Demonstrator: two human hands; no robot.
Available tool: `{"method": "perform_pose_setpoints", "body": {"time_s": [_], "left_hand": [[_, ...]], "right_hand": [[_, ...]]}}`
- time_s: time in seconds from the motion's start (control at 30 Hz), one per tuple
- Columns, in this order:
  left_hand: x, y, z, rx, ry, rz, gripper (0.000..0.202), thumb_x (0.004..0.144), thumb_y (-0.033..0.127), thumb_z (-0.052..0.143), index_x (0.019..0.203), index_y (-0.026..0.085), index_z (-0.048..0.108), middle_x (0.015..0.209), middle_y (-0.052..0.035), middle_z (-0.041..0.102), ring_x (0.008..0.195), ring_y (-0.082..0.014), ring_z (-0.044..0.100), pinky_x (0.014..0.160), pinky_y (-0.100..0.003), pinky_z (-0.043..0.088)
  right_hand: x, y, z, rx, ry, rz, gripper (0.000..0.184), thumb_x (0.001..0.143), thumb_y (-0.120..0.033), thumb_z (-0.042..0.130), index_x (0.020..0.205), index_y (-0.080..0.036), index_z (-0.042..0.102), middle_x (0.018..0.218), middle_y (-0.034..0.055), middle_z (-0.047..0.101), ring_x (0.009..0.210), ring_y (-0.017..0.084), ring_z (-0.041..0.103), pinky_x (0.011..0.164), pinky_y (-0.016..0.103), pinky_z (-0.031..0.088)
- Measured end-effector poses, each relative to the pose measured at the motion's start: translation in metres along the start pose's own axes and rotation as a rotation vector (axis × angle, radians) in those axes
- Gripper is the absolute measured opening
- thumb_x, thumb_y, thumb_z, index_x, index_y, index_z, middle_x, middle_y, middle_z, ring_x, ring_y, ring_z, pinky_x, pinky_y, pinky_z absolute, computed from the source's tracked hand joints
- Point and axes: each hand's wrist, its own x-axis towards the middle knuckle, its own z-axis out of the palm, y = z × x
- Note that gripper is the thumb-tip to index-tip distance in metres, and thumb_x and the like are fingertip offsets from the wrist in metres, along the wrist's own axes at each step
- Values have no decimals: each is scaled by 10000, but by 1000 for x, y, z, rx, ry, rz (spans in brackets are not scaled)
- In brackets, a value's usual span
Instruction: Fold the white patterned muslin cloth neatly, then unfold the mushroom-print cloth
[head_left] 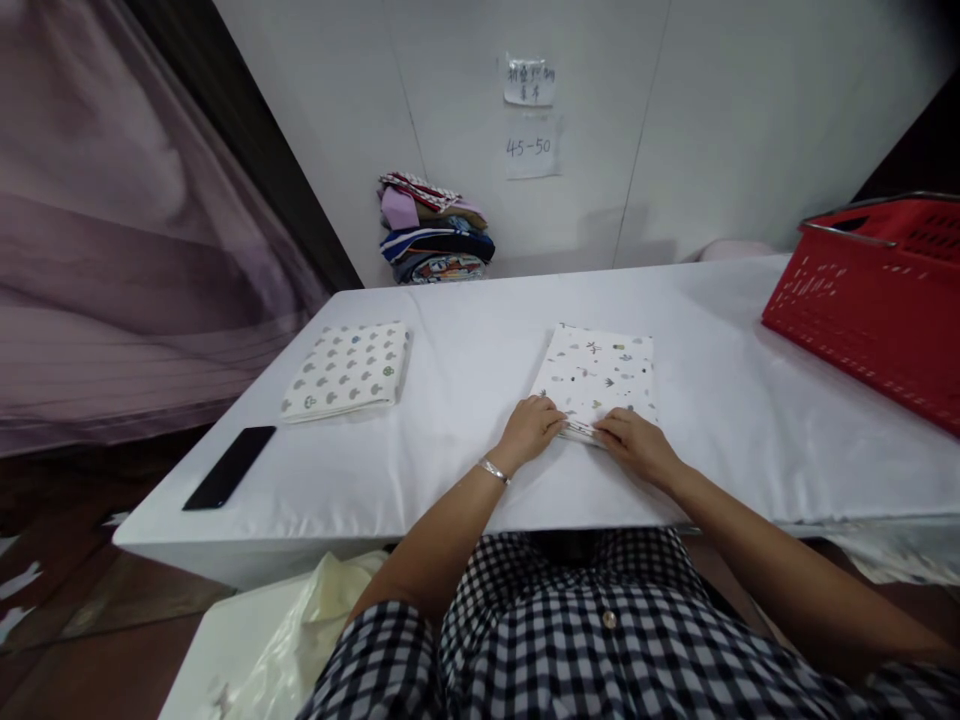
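A folded white cloth (600, 370) with small plant-like prints lies flat on the white-covered table (465, 400) in front of me. At its near left corner, my left hand (531, 430) has its fingers closed on the edge; a silver bracelet circles that wrist. My right hand (637, 443) pinches the same near edge farther right. Several layers show along the edge between the hands. To the left rests another folded cloth (349, 370), white with grey and green tree-like prints, touched by neither hand.
A black phone (229, 468) lies near the table's left edge. The red plastic basket (874, 300) stands at the right end. Behind the table is a stack of folded fabrics (435, 232) against the wall. A white stool (225, 640) with a plastic bag (307, 630) is below left.
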Motion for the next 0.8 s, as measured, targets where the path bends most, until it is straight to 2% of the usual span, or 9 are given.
{"method": "perform_pose_setpoints", "body": {"time_s": [0.27,0.53,0.7,0.8], "left_hand": [[1,3,3,-81,38,-34,257,907,292,457,796,217,676,843,-17,620,839,-155,509,773,-311,386],[3,3,0,-119,17,-58,272,886,262,474,699,216,666,786,-7,622,796,-148,516,758,-312,386],[2,2,2,-129,38,-54,282,891,277,469,695,217,662,804,-10,620,803,-151,512,752,-311,386],[1,1,3,-118,39,-40,274,895,277,465,717,217,664,808,-11,618,808,-154,512,756,-312,385]], "right_hand": [[-1,-1,5,58,87,34,250,909,-285,396,821,-223,622,855,37,611,800,166,541,668,274,408],[3,3,5,117,57,80,219,884,-272,412,751,-215,576,800,21,599,761,154,539,650,263,392],[-1,0,6,117,114,72,229,901,-295,401,774,-215,575,802,27,591,768,161,536,663,277,403],[-3,-2,4,80,98,15,218,903,-324,415,868,-229,608,866,38,605,821,170,544,686,287,423]]}}
